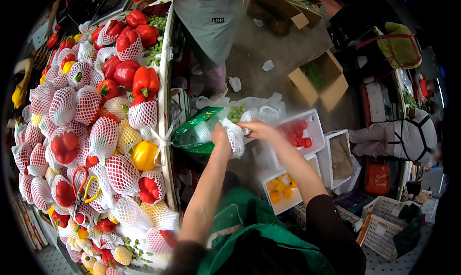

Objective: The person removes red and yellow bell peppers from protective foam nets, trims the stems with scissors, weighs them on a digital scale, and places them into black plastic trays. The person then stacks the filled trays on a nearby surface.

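Observation:
My left hand [220,137] grips a bunched white foam net sleeve [235,140] in front of me. My right hand [260,128] pinches white foam netting at the other side of the bunch, so both hands meet at it. Whether anything sits inside the netting cannot be seen. Just beyond my hands a green plastic bag [196,125] hangs by the table, its mouth spread, with loose foam nets and green pepper stems [236,113] in it. To my left, red bell peppers [146,81] and a yellow bell pepper [144,156] are heaped, many in foam nets.
Red-handled and yellow-handled cutters [80,190] lie on the heap. The white table edge [166,77] runs along my left. White boxes hold red peppers [297,132] and yellow peppers [281,187] at right. A co-worker in a grey apron [212,22] stands ahead; an open carton [318,78] is on the floor.

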### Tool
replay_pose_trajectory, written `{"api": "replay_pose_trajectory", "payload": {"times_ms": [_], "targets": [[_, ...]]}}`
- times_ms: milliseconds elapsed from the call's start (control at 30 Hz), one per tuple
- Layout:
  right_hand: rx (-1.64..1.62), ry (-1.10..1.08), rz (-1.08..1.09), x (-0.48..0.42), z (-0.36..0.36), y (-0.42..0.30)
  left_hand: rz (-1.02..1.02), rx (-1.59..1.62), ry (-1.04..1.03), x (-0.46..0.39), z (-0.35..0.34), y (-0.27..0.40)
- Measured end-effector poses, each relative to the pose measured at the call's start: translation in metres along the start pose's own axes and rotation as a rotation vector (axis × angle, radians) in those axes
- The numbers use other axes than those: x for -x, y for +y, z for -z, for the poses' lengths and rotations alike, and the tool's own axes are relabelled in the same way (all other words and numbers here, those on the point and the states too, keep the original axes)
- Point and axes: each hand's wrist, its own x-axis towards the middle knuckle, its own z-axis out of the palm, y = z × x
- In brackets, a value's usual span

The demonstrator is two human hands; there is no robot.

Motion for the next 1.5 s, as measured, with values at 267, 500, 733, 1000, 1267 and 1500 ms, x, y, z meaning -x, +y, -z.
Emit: {"api": "replay_pose_trajectory", "payload": {"times_ms": [267, 500, 733, 1000, 1267, 1500], "targets": [[0.341, 0.318, 0.007, -0.007, -0.021, 0.024, 0.177, 0.412, -0.131, -0.022, 0.053, -0.014], [1.224, 0.663, 0.500, -0.035, 0.087, 0.028, -0.082, 0.271, -0.274, 0.067, 0.045, -0.024], [0.843, 0.337, 0.980, 0.079, -0.130, -0.026, -0.700, 0.233, -0.126, 0.296, 0.217, 0.083], [1.472, -0.768, 1.119, 0.179, -0.357, 0.072, -0.955, -0.182, 1.237, 0.424, 0.407, 0.044], [2.054, -0.861, 1.122, 0.155, -0.426, 0.168, -0.707, -0.594, 1.052, 0.393, 0.416, -0.021], [2.022, -1.028, 1.153, 0.158, -0.453, 0.159, -0.554, -0.762, 0.926, 0.400, 0.409, -0.030]]}}
